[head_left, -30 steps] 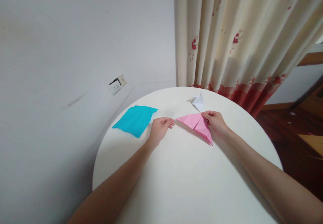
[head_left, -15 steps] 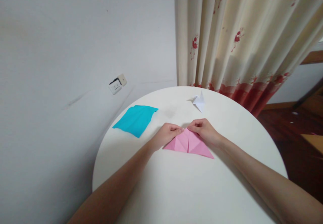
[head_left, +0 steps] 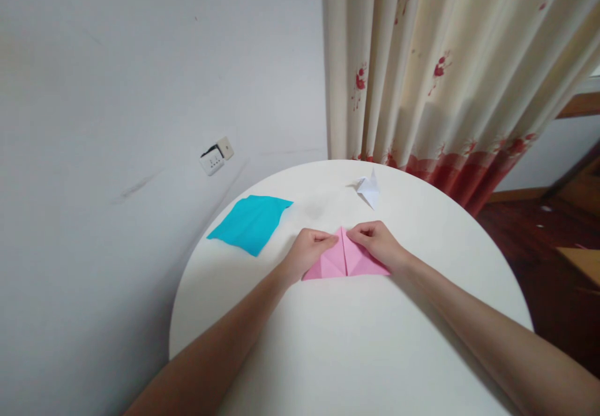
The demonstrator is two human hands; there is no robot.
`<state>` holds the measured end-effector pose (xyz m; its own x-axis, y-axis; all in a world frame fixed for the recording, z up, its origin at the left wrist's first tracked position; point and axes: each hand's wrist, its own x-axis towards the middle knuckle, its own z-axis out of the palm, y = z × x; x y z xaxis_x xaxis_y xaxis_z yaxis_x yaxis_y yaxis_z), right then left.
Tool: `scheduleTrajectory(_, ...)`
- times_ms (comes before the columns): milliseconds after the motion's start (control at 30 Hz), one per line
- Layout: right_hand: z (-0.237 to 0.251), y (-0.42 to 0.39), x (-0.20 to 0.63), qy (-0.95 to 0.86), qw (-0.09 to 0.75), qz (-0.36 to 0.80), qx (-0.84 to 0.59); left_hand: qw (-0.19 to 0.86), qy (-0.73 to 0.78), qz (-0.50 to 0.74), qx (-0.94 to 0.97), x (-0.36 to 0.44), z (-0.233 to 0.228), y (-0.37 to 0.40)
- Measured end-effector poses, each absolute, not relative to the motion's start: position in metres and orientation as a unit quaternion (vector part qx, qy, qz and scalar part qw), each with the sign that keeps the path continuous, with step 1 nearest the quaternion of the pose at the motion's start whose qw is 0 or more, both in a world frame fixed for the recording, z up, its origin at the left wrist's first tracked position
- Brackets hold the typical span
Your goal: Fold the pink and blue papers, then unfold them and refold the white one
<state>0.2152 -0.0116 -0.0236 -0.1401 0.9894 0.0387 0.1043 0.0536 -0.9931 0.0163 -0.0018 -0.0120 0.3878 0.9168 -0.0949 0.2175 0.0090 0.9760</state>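
"Two grips: wide or narrow?"
"Narrow. The left hand (head_left: 306,251) pinches the sloping edge of the folded pink paper triangle (head_left: 332,262) at eleven o'clock; the right hand (head_left: 377,241) pinches it at one."
"Where's the triangle?"
"On the round white table (head_left: 347,347), apex at twelve. From it, at one o'clock, the white origami bird (head_left: 370,190); at ten, the turquoise sheet (head_left: 250,222)."

Matt pink paper (head_left: 334,264), smooth white tabletop (head_left: 356,341), cloth curtain (head_left: 422,104), matt blue sheet (head_left: 253,223), probably paper too.
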Motion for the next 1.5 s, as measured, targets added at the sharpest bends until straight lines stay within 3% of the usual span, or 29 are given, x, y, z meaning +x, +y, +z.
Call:
scheduleTrajectory(767, -0.020, -0.019, 0.212, -0.649, 0.402, 0.479, -0.433, 0.517, 0.430, 0.340, 0.658, 0.022, -0.007, -0.001)
scheduleTrajectory(1133, -0.019, -0.021, 0.218, -0.639, 0.372, 0.522, -0.425, 0.520, 0.458, 0.435, 0.575, 0.018, -0.007, 0.001)
scheduleTrajectory(1500, -0.007, -0.010, 0.239, -0.636, 0.409, 0.449, -0.475, 0.474, 0.467, 0.560, 0.493, 0.007, -0.008, 0.018)
